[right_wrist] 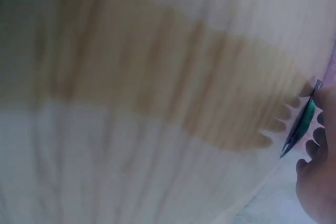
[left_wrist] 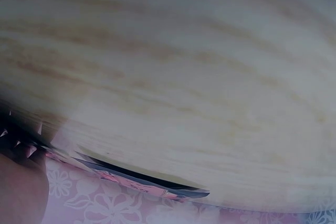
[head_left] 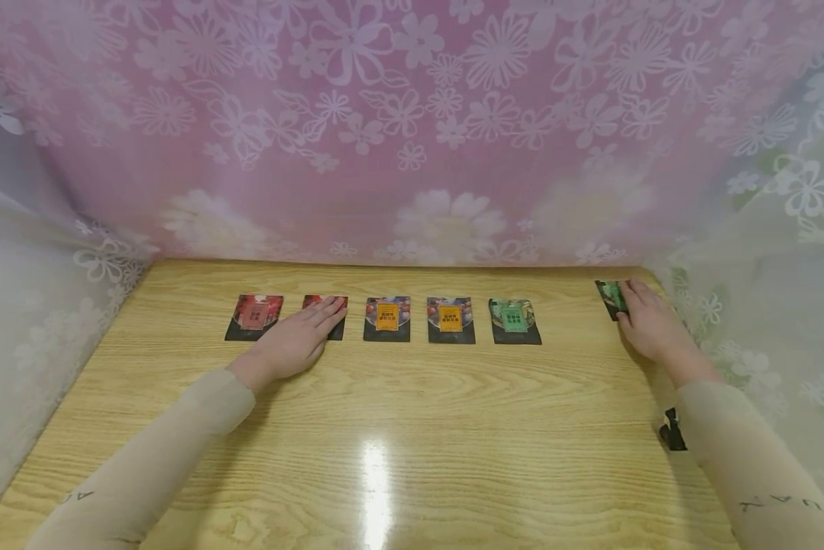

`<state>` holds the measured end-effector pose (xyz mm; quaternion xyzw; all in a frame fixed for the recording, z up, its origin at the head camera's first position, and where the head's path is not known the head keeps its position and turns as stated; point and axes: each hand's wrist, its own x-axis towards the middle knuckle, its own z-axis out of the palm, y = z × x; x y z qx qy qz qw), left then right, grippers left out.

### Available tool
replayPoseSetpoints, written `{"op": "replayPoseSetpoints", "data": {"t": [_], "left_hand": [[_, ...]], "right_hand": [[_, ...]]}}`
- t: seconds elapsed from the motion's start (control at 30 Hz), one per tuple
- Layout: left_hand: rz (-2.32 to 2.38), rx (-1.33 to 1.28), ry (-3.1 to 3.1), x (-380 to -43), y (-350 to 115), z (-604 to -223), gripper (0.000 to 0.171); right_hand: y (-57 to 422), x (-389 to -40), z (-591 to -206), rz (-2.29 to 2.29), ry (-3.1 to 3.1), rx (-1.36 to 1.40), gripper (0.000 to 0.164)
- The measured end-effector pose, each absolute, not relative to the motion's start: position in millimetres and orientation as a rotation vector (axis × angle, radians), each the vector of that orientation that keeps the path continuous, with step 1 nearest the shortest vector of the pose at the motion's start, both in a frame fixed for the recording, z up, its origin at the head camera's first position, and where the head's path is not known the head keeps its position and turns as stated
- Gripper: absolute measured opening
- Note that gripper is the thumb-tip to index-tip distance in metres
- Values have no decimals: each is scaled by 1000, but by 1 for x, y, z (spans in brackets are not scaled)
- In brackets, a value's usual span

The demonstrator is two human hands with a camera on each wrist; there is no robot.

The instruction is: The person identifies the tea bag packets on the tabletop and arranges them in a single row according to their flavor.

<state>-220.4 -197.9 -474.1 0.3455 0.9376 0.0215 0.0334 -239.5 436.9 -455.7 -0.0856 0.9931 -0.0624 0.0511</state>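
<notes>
My left hand (head_left: 295,341) lies over the second red-and-black packet (head_left: 334,330), its fingers extended across it and covering much of the front. Left of it is another red-and-black packet (head_left: 254,317), seen edge-on in the left wrist view. At the far right of the table my right hand (head_left: 648,317) grips a green-and-black packet (head_left: 611,298) by its right side. That packet (right_wrist: 302,124) looks tilted and slightly raised in the right wrist view, and my fingers hide part of it.
Two packets with orange labels (head_left: 387,318) (head_left: 450,319) and one with a green label (head_left: 516,321) continue the row on the wooden table (head_left: 453,428). A small black object (head_left: 673,431) lies beside my right sleeve. Flowered curtains (head_left: 412,137) enclose the back and sides.
</notes>
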Motion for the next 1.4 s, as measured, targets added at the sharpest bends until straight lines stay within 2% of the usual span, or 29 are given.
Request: {"op": "replayPoseSetpoints", "data": {"t": [0.37,1.4], "left_hand": [[67,1058,2883,-219,-197,-471,58],[85,1053,2867,-218,-197,-468,59]], "right_hand": [[428,-239,-456,-230,2932,-326,63],[362,-200,-461,-77,3035,-506,62]]}}
